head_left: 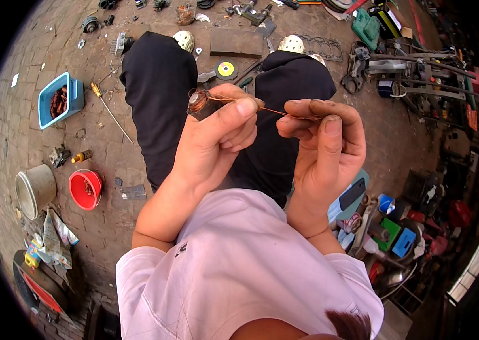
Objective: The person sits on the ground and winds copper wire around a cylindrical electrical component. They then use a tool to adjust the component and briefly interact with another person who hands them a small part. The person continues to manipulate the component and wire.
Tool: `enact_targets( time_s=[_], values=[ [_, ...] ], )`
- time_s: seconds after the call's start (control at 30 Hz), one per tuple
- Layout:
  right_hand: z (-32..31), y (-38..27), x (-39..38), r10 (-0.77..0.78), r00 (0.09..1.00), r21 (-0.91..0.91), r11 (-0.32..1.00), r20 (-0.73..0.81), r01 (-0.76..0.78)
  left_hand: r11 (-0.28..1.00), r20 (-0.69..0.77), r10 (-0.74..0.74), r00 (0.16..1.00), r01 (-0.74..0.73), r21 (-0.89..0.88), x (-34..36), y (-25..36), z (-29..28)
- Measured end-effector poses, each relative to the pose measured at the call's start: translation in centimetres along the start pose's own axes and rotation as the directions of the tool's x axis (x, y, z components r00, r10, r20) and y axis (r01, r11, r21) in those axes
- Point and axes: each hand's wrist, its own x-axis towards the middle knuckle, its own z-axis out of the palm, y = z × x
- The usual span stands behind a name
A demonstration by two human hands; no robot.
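Observation:
Above my lap, my left hand (217, 122) is closed on a small dark core wound with copper wire (198, 100), its coiled end showing past the thumb. From the coil, thin copper strands (273, 111) run to the right under the left thumb. My right hand (330, 133) pinches the other end of these strands between thumb and fingers. The stretch of wire between the two hands looks nearly straight. Part of the core is hidden inside the left palm.
Left on the brick floor are a blue basin (73, 103) of reddish-brown scraps, a screwdriver (109, 107), a red bucket (99, 195) and a pale bucket (47, 184). A yellow-centred disc (226, 70) lies between my feet. Tools and a phone (353, 193) crowd the right side.

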Motion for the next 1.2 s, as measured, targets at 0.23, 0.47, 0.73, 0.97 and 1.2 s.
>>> enact_targets(
  time_s=[0.23, 0.47, 0.73, 0.97, 1.2],
  values=[
    [-0.1, 0.1, -0.1, 0.001, 1.0, 0.011, 1.0, -0.005, -0.001, 1.0, 0.005, 0.01, 1.0, -0.009, -0.021, 0.1, -0.2, -0.3],
    [-0.8, 1.0, -0.4, -0.487, 0.865, -0.589, 0.735, -0.116, 0.335, 0.938, -0.119, 0.177, 0.977, -0.13, 0.321, -0.4, 0.2, -0.1],
    [-0.5, 1.5, 0.2, -0.289, 0.909, -0.565, 0.714, 0.301, 0.414, 0.63, 0.094, 0.359, 0.929, -0.316, 0.709, -1.0, 0.7, 0.6],
    [0.0, 0.6, 0.2, -0.267, 0.91, -0.597, 0.689, 0.318, 0.411, 0.36, 0.217, 0.376, 0.901, -0.358, 0.862, -1.1, 1.4, -0.4],
    [-0.6, -0.2, 0.5, -0.289, 0.851, -0.663, 0.535, 0.438, 0.523, 0.253, 0.377, 0.295, 0.878, -0.452, 0.855, -0.9, 1.3, -1.6]
  ],
)
